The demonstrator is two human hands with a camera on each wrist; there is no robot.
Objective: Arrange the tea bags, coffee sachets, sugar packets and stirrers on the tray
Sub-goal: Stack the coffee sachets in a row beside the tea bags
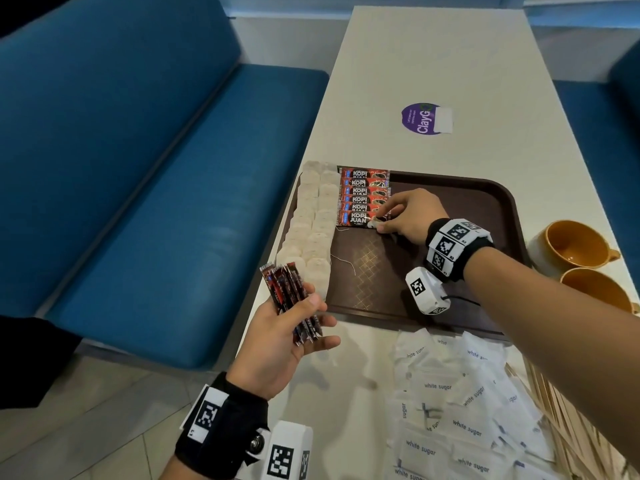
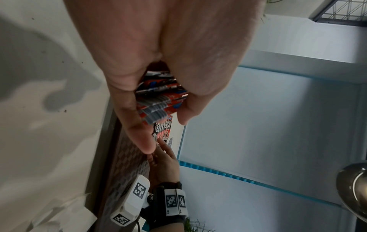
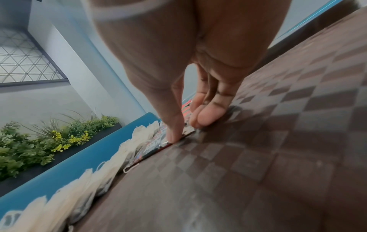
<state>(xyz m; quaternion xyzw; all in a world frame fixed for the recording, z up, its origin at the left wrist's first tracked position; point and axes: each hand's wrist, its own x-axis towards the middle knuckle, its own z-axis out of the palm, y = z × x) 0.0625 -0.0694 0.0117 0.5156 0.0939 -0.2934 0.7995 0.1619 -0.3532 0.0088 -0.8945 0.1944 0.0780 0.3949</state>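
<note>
Coffee sachets, red and black foil sticks printed KOPI JUAN (image 1: pixel 363 195), lie in a neat overlapping column on the brown plastic tray (image 1: pixel 485 202), toward its eleven o'clock corner. The right hand (image 1: pixel 408 216) rests on the nearest sachet of that column (image 1: pixel 356 219), thumb and fingertips (image 3: pixel 208 116) pinching its right end against the tray floor, the other fingers curled close. Just at nine o'clock from the column, two rows of pale paper tea bags (image 1: pixel 311 223) run down the tray's left side, overlapping one another, with thin white strings trailing onto the patterned tray bottom.

At about seven o'clock from the tray, off its near left corner, the left hand (image 1: pixel 287 341) is held palm up above the table edge, fingers and thumb curled round a bundle of the same red and black sachets (image 1: pixel 294 299); the bundle stands well apart from the right hand and points toward the tea bags. The left wrist view shows the sachet ends fanned between thumb and fingers.

On the cream tabletop (image 1: pixel 450 64), at six o'clock from the tray, white paper sugar packets (image 1: pixel 457 410) lie in a loose heap, with thin wooden stirrers (image 1: pixel 554 403) spread beside them at around four o'clock. Two orange ceramic cups (image 1: pixel 575 247) sit just beside the tray's right rim at three o'clock. A round purple sticker (image 1: pixel 420 118) lies at twelve o'clock, further up the table. A blue padded bench (image 1: pixel 138 168) runs along the left.
</note>
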